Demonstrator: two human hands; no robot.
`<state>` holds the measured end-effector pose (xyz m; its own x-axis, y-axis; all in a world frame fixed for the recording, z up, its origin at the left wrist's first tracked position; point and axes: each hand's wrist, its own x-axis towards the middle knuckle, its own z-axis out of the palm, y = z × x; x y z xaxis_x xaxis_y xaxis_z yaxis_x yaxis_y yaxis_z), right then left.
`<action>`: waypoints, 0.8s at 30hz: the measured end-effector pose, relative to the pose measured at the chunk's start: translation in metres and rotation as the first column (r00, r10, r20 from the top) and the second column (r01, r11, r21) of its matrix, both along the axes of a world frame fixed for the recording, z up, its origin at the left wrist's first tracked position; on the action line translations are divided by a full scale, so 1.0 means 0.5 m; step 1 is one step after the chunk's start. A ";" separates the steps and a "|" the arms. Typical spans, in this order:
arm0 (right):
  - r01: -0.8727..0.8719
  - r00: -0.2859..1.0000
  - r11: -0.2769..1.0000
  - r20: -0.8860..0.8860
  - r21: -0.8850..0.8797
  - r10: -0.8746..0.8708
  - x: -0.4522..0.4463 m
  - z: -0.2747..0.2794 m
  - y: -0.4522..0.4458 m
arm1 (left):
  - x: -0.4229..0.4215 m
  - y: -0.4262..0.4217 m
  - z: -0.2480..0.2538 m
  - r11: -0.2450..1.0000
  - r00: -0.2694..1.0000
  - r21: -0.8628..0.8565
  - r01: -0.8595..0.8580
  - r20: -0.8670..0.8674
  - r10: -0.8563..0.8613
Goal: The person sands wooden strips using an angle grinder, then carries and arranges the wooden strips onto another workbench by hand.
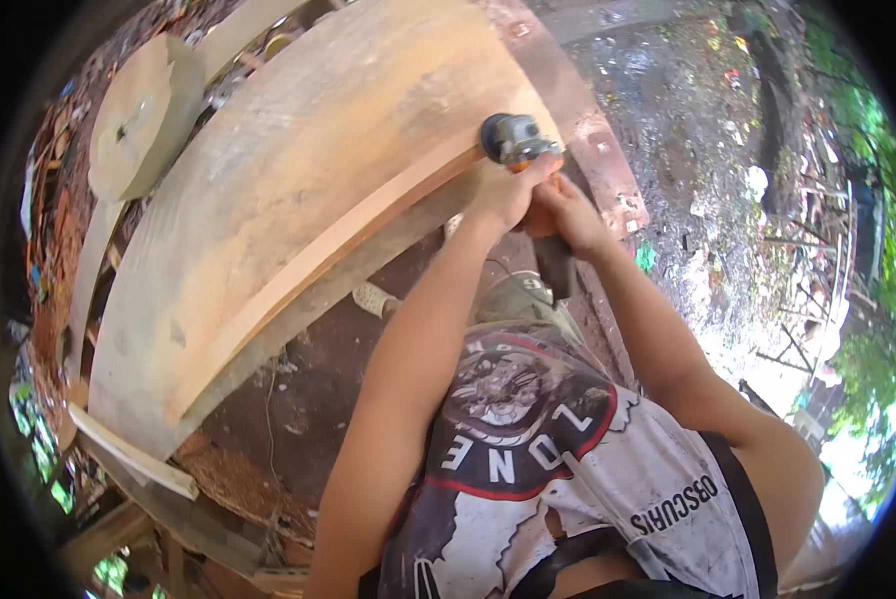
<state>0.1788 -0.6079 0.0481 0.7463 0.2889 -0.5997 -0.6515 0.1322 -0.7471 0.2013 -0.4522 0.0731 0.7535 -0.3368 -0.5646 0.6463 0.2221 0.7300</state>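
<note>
An angle grinder (pixel 518 137) with a round dark disc rests at the right end of a long wooden strip (pixel 338 240), which lies along the near edge of a broad wooden board (pixel 298 150). My left hand (pixel 508 192) is wrapped round the grinder near its head. Just to the right, my right hand (pixel 566 212) grips the tool's body, whose dark rear end shows below the hands. The fingers of both hands are partly hidden, and the disc's contact with the wood is hard to make out.
A round wooden slab (pixel 148 118) stands at the upper left. A loose narrow wood piece (pixel 133 454) lies at the lower left. Beyond the reddish plank (pixel 608 170) on the right is littered ground. A foot (pixel 371 298) shows below the board, and a thin cord hangs there.
</note>
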 end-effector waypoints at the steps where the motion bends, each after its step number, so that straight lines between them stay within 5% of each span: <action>1: 0.019 0.999 1.000 0.027 0.011 -0.019 -0.008 0.005 0.017 | -0.012 0.010 -0.003 0.998 0.999 0.066 0.000 -0.033 0.002; 2: 0.038 0.998 0.999 0.048 0.025 -0.039 -0.023 0.007 0.040 | -0.031 0.025 -0.011 0.997 0.997 0.056 -0.045 -0.065 0.049; 4: -0.239 0.971 0.962 -0.040 -0.132 0.235 -0.019 0.085 0.088 | -0.085 0.076 -0.048 0.987 0.978 0.047 -0.157 -0.132 0.162; 6: -0.252 0.960 0.960 0.092 -0.121 0.264 -0.060 0.013 0.155 | -0.157 0.142 -0.053 0.953 0.932 0.050 -0.300 -0.198 0.304; 10: -0.613 0.739 0.681 0.014 -0.400 0.674 -0.073 0.067 0.263 | -0.257 0.247 -0.026 0.914 0.874 -0.020 -0.405 -0.303 0.380; 12: -0.603 0.752 0.706 0.031 -0.370 0.659 -0.079 0.061 0.275 | -0.252 0.240 0.034 0.832 0.772 0.081 -0.549 -0.332 0.542; 14: -0.549 0.799 0.737 0.012 -0.394 0.601 -0.075 0.064 0.255 | -0.227 0.222 0.030 0.851 0.787 0.087 -0.518 -0.341 0.514; 18: -0.270 0.949 0.915 0.076 -0.301 0.305 -0.055 0.070 0.130 | -0.156 0.140 -0.070 0.969 0.955 -0.047 -0.241 -0.188 0.228; 20: -0.231 0.961 0.898 0.058 -0.376 0.272 -0.040 0.022 0.063 | -0.110 0.073 -0.075 0.993 0.981 0.006 -0.117 -0.152 0.117; 24: -0.126 0.982 0.973 0.114 -0.191 0.149 -0.008 0.007 -0.002 | -0.052 -0.018 -0.059 0.991 0.980 0.039 -0.124 -0.152 0.129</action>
